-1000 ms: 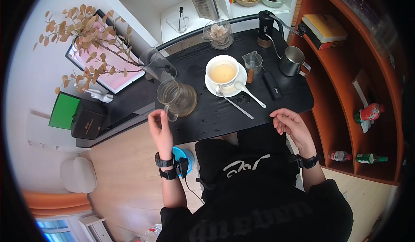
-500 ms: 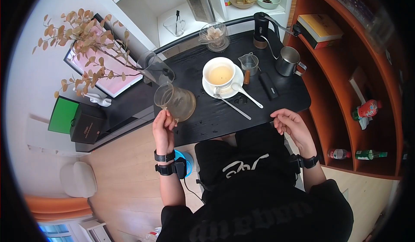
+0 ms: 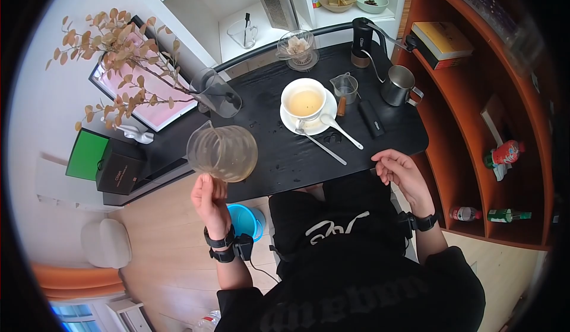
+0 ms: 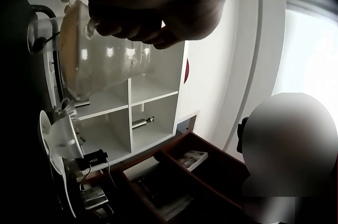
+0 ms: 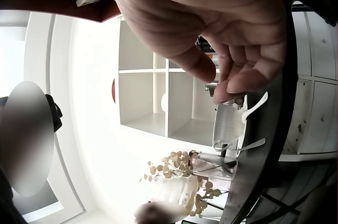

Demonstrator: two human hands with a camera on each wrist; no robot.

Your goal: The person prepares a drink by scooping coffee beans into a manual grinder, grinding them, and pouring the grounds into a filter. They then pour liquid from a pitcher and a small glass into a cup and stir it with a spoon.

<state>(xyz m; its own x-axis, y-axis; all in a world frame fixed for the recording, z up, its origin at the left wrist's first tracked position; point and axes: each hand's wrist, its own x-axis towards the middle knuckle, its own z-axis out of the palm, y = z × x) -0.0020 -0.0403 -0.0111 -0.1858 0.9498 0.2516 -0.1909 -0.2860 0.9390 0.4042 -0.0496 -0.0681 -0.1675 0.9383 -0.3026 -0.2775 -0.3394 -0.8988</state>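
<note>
My left hand (image 3: 209, 198) grips the handle of a clear glass pitcher (image 3: 228, 151) at the left front edge of the black table. The left wrist view shows this pitcher (image 4: 108, 63) hanging below the curled fingers, with a tan layer at its base. Right of it stands a white cup (image 3: 304, 97) of pale yellow liquid on a saucer (image 3: 288, 121). A white spoon (image 3: 344, 131) and a thin metal spoon (image 3: 323, 146) rest on that saucer. Holding nothing, my right hand (image 3: 401, 175) hovers near the front right edge, fingers loosely curled.
Behind the cup stand a glass dripper with a paper filter (image 3: 298, 48) and a small glass jug (image 3: 345, 87). A steel pitcher (image 3: 401, 84) and a black grinder (image 3: 361, 41) are at the right. A glass vase (image 3: 217, 93) with branches stands at the left; a blue bucket (image 3: 248, 222) is below.
My left hand has closed on the glass pitcher's handle and lifted the pitcher, carrying it left and toward me. The right hand has stayed in place.
</note>
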